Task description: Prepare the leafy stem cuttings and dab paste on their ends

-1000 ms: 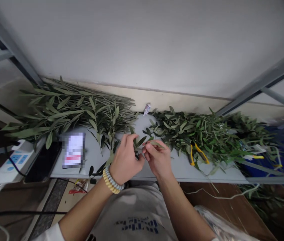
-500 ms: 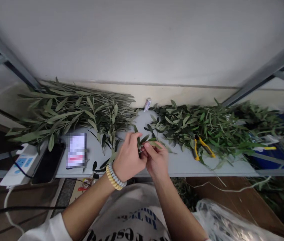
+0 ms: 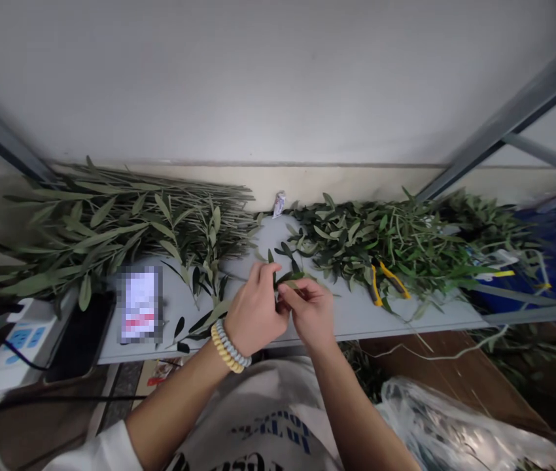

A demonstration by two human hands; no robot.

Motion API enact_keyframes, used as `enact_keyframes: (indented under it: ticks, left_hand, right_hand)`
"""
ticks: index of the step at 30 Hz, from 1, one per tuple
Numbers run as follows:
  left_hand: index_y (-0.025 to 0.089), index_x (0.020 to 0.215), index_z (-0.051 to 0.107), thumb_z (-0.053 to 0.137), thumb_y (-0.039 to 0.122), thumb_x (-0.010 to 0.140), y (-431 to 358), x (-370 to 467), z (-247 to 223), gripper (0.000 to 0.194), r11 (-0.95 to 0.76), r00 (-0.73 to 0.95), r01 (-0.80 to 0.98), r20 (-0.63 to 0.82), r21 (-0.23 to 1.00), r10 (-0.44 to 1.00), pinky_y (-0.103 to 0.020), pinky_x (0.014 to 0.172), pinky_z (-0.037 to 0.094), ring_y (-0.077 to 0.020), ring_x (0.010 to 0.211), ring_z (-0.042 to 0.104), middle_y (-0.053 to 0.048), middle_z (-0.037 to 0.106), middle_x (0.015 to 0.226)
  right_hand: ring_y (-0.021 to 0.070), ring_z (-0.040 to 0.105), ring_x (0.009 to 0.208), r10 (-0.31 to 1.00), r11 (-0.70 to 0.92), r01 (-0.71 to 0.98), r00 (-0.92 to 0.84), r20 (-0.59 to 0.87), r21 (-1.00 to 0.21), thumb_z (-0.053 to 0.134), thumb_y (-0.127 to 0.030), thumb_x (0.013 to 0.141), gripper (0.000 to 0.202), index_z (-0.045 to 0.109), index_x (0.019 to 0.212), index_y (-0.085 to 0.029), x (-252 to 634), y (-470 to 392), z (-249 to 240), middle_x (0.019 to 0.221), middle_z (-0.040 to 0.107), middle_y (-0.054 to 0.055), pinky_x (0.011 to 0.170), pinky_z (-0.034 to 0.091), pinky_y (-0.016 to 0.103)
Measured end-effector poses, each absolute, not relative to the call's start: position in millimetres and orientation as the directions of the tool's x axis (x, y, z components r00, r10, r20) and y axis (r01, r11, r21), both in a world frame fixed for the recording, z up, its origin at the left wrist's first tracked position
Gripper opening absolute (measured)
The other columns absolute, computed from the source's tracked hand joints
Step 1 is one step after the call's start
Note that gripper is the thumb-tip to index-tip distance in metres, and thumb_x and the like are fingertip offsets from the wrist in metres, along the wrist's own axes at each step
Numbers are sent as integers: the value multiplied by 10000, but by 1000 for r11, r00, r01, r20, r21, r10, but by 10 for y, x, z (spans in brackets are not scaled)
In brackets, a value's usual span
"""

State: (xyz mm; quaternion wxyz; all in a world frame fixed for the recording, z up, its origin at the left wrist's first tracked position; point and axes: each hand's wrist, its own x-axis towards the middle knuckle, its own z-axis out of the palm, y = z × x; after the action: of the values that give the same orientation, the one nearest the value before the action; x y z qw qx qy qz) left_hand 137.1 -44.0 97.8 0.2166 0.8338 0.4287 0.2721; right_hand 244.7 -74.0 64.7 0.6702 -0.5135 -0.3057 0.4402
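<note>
Close together over the front of the grey shelf (image 3: 278, 235), both my hands are closed on a leafy sprig (image 3: 290, 275) with long dark-green leaves. My left hand (image 3: 256, 311), with coiled hair ties at its wrist, wraps round its lower part, where the fingers hide the stem. The thumb and forefinger of my right hand (image 3: 310, 311) pinch it beside the left thumb. Long-stemmed leafy branches (image 3: 125, 216) lie in a bundle to the left. On the right is a heap of shorter sprigs (image 3: 351, 229), with yellow-handled pliers (image 3: 388, 282) at its front.
A phone (image 3: 79, 337) lies beside a white power strip (image 3: 20, 347) at the left end, near a blurred-out screen (image 3: 139, 304). A small crumpled packet (image 3: 278, 204) is by the wall. Below right are a cardboard box (image 3: 435, 360) and clear plastic wrapping (image 3: 420, 405).
The view has shifted slightly, so the shelf and its contents appear farther left. My hands keep their hold on the sprig, with the right fingers drawn a little more over its leaves.
</note>
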Motion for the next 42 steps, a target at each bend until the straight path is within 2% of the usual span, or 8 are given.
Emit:
enact_keyframes:
  ticks: [5,11,15,18,22,25,31,42]
  left_hand:
    - [171,1088,409,499,94,679,-446,1358,964,427,-531,483,601,258,597,837,-384,776,504,-245,930,568,-100,496,1038]
    - [175,1139,390,532,111,679,-454,1346,932,485,-566,491,485,328,667,807,-390,885,469,-246,1068,516,-120,444,1140]
    - [150,1252,295,592,244,727,-422,1230,961,610,-578,497,326,385,748,778,-376,971,422,-245,1213,411,-160,359,1298]
    - [142,1293,264,571,244,750,-367,1110,962,632,-546,496,352,343,760,798,-379,959,430,-243,1207,431,-173,340,1346]
    - [154,1106,501,517,191,777,-301,1051,908,332,-514,586,552,134,656,799,-408,904,447,-252,1039,564,-117,595,1097]
    - [163,1014,587,446,137,816,-295,1091,859,244,-525,621,603,60,600,781,-372,809,480,-234,898,629,-89,670,958]
    - [179,865,647,474,70,784,-344,1134,809,220,-608,600,599,210,522,772,-327,723,484,-208,766,644,-67,691,804]
    - [164,821,585,445,-10,712,-370,1088,758,248,-610,543,524,317,594,777,-318,689,469,-200,756,573,-59,610,752]
  right_hand:
    - [109,536,519,905,73,-140,425,7,-987,738,-277,628,150,634,603,-172,2448,-748,666,572,630,-6,518,439,237]
    - [81,437,435,893,59,-196,449,-36,-979,740,-293,629,200,583,610,-171,2452,-714,643,498,540,-44,432,363,212]
    - [82,439,452,883,79,-186,470,-18,-979,748,-298,629,201,600,661,-166,2521,-693,657,515,544,-39,442,353,213]
    - [81,429,430,893,78,-200,450,-21,-977,742,-315,642,209,598,669,-167,2559,-684,658,492,536,-40,420,337,214]
    - [82,443,426,897,90,-223,442,-19,-971,750,-326,631,225,593,653,-166,2580,-658,645,480,530,-38,404,345,211]
    - [81,461,433,891,73,-182,453,-18,-981,760,-325,615,225,613,650,-158,2617,-644,646,492,552,-31,406,362,206]
    - [97,530,473,896,57,-80,444,16,-995,780,-318,584,208,646,612,-162,2746,-669,717,535,624,-9,442,422,208]
    - [82,481,363,917,121,-243,399,15,-962,766,-287,634,199,611,619,-163,2698,-702,513,482,590,-27,347,378,198]
